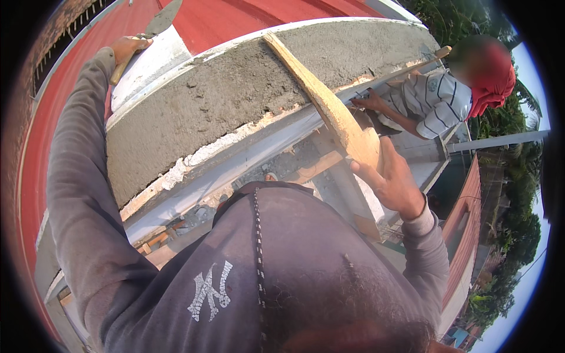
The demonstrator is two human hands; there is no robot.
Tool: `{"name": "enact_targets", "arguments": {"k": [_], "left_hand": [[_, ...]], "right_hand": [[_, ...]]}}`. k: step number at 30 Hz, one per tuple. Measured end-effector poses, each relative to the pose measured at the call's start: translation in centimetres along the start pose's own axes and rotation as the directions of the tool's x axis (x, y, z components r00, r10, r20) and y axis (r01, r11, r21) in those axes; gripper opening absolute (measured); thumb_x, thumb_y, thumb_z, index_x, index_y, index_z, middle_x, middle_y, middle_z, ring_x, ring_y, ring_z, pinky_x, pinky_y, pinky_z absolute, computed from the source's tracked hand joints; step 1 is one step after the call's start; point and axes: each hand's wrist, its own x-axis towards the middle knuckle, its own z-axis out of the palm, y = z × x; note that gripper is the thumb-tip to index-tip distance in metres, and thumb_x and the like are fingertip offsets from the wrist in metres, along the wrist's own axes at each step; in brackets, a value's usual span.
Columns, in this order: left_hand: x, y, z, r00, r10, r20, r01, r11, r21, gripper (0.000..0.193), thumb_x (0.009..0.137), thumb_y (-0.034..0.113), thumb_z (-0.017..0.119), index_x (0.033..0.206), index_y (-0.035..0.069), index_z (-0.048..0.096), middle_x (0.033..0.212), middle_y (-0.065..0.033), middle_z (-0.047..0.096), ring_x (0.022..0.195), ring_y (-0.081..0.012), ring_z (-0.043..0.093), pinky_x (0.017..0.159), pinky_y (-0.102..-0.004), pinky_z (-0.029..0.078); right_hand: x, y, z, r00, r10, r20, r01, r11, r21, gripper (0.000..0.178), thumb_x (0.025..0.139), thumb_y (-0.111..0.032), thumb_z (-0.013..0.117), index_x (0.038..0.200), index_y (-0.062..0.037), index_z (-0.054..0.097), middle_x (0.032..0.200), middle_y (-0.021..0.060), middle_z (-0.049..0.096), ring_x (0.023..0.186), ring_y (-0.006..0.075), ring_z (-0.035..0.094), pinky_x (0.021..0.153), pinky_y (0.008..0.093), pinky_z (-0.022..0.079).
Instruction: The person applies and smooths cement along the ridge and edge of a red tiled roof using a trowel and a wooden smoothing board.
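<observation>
My left hand (125,50), stretched far out to the left, is closed round the wooden handle of a trowel (165,17). Its metal blade points up and away over the red roof. On the right, my right hand (398,182) grips the wide near end of a long wooden board (321,94) between thumb and fingers. The board narrows toward its far end, which lies across fresh grey mortar (194,103) on top of the wall. The mortar is rough near the middle and smoother toward the far right.
A co-worker (435,100) in a striped shirt and red head cloth is at the right, beside a thin wooden strip (421,63). Red roofing (235,15) lies beyond the wall. Below are a wooden plank (315,167) and rubble; trees (509,235) stand at the right.
</observation>
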Motion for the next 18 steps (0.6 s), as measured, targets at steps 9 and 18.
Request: {"name": "enact_targets", "arguments": {"k": [9, 18], "left_hand": [[0.2, 0.1, -0.1, 0.999, 0.051, 0.012, -0.051, 0.995, 0.085, 0.059, 0.097, 0.058, 0.063, 0.114, 0.003, 0.074, 0.103, -0.0161, 0.076, 0.085, -0.0230, 0.073, 0.081, -0.0384, 0.053], [0.4, 0.1, 0.0, 0.999, -0.032, 0.020, 0.033, 0.996, -0.080, 0.060, 0.093, 0.057, 0.069, 0.113, 0.000, 0.073, 0.102, -0.0174, 0.076, 0.082, -0.0238, 0.073, 0.077, -0.0385, 0.052]], "right_hand": [[-0.3, -2.9, 0.7, 0.981, -0.077, 0.178, 0.089, 0.994, -0.061, 0.071, 0.097, -0.056, 0.071, 0.115, 0.0108, 0.052, 0.088, 0.0266, 0.067, 0.084, 0.0345, 0.072, 0.074, 0.0425, 0.058], [0.6, 0.7, -0.7, 1.000, 0.015, -0.005, -0.015, 0.999, 0.039, 0.066, 0.098, -0.053, 0.071, 0.108, 0.0097, 0.052, 0.084, 0.0254, 0.066, 0.079, 0.0313, 0.070, 0.073, 0.0401, 0.057]]}}
